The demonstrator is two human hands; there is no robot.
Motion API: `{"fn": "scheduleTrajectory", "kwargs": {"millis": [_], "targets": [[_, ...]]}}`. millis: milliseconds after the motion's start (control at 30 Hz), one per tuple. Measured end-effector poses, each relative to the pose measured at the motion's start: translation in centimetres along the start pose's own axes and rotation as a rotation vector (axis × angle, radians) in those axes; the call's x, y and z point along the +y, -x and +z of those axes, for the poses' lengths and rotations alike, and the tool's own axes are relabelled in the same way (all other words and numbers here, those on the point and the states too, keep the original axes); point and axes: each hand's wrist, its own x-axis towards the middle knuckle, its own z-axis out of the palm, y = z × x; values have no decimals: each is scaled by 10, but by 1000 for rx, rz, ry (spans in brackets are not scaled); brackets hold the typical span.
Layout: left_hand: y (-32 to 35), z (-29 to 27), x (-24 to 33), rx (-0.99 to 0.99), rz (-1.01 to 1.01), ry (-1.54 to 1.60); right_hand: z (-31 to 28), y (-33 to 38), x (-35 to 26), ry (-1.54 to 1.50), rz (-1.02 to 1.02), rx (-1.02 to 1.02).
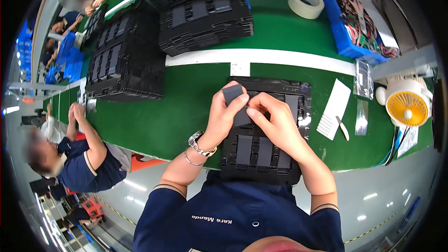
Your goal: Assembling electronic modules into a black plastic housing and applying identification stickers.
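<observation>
A black moulded tray [298, 94] lies on the green table right in front of me, with several dark grey flat parts in its slots. My left hand [223, 116] pinches one dark grey rectangular part [233, 94] at the tray's upper left. My right hand [275, 121] rests over the tray's middle, its fingertips touching the same part from the right. A watch and a bangle sit on my left wrist.
Two tall stacks of black trays [126, 60] [205, 11] stand at the back left. A tape roll [305, 2], a blue bin of wires [347, 23], a small yellow fan [408, 105], a white sheet [334, 108]. A seated person [84, 158] works at left.
</observation>
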Motion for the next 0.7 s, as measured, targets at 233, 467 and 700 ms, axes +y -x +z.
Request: {"fn": "scheduleTrajectory", "kwargs": {"millis": [233, 467, 700], "targets": [[1, -1, 2, -45, -2, -20, -3, 5, 7, -27, 99, -27], [1, -1, 4, 29, -17, -56, -6, -1, 14, -128, 142, -40], [-1, -5, 1, 28, 9, -128, -7, -4, 12, -153, 165, -19]]}}
